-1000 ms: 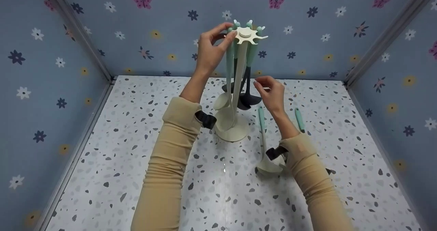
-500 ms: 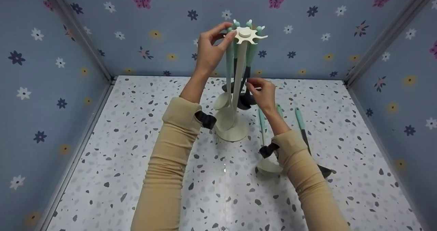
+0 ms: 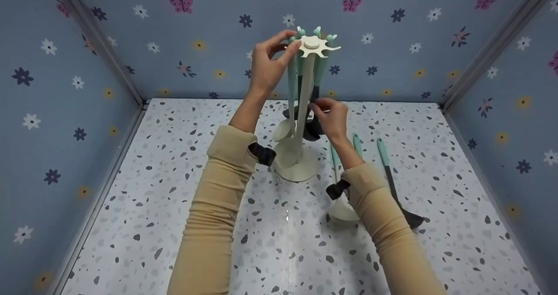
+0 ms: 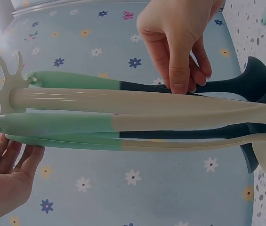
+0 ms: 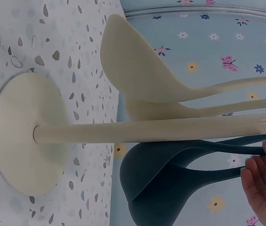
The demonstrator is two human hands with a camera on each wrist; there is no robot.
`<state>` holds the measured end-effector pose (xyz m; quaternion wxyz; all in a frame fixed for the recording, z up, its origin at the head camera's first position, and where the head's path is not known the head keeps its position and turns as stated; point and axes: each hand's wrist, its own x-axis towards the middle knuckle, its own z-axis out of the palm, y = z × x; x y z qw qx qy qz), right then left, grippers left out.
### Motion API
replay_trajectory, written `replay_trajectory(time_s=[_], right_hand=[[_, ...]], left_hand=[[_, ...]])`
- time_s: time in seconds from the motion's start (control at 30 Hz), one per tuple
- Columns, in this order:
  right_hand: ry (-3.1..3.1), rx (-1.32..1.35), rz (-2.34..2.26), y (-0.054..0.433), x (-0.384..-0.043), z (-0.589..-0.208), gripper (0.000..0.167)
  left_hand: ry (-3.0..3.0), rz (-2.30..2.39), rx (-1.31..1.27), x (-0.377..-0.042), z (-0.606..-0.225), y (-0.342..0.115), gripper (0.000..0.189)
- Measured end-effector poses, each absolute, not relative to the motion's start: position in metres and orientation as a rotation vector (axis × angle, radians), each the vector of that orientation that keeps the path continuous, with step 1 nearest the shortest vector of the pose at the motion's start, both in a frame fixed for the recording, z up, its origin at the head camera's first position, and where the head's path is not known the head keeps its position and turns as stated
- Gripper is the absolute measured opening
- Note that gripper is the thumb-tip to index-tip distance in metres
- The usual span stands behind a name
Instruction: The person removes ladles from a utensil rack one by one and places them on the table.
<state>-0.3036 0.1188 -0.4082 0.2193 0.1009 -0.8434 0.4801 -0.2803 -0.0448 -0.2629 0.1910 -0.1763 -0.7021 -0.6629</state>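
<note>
A cream utensil stand (image 3: 306, 81) rises from a round base (image 5: 29, 136) to a hooked top (image 4: 6, 92). Several ladles with mint-green handles hang on it, both cream and dark. My left hand (image 3: 268, 64) pinches a cream ladle (image 4: 60, 123) at the top of its handle, beside the hooks; in the left wrist view its fingers lie behind the handles. Lower down, my right hand (image 3: 334, 118) pinches the dark shaft of a ladle (image 5: 170, 193) just above the bowl. Another dark ladle (image 5: 154, 160) hangs right against it, and the thumb reaches its shaft.
Right of the stand, a cream ladle (image 3: 342, 212) lies on the speckled table (image 3: 144, 238), partly under my right forearm. Beside it show another green handle (image 3: 357, 143) and a dark ladle (image 3: 412, 218). Blue flowered panels (image 3: 218, 29) enclose the back and sides.
My right hand has moved left to the dark ladles on the stand and now pinches a shaft. My left hand has stayed at the stand's top.
</note>
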Motion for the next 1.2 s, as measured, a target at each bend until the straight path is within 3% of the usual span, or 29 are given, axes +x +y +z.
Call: replay_trajectory(time_s=[0.27,0.67,1.0,1.2], right_hand=[[-2.318,0.308,1.287,0.120,-0.305,-0.410,0.018],[-2.260,0.409,1.311,0.128,-0.306,-0.414,0.012],[-2.246,0.471,1.392,0.136,-0.298,-0.415,0.012],[-2.223,0.482,1.555,0.136,-0.286,-0.409,0.013]], left_hand=[[-1.927,-1.863,-0.533,-0.302,-0.278,-0.046,0.026],[-1.987,-1.861,-0.494,-0.269,-0.255,-0.045,0.025],[-1.944,-1.852,-0.534,-0.300,-0.277,-0.046,0.026],[-1.934,-1.868,-0.531,-0.298,-0.276,-0.046,0.027]])
